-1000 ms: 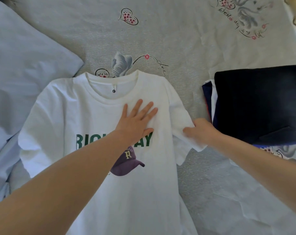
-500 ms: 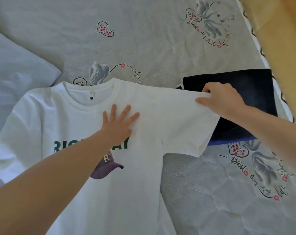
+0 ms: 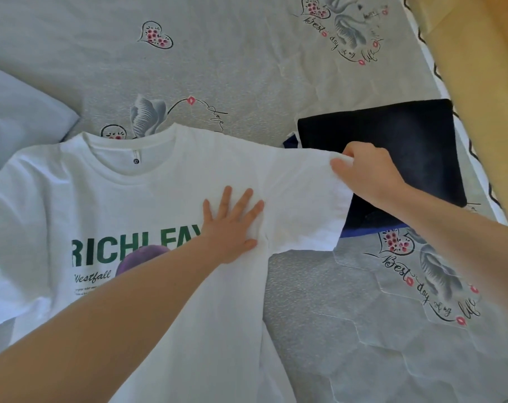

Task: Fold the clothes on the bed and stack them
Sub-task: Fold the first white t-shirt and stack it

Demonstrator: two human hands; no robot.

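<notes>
My right hand (image 3: 366,173) has drawn the sleeve of the white cotton printed T-shirt (image 3: 148,216) out over the folded dark stack (image 3: 392,146) by the grey bed's (image 3: 363,330) right edge, pinching its hem, while my left hand (image 3: 232,225) presses spread flat on the chest, so the shirt lies smoothed for folding.

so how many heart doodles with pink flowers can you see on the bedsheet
4. One upper centre, one at the top edge right of centre, one partly tucked behind the white t-shirt collar, one below the dark folded stack at. The clothes may hide others.
</notes>
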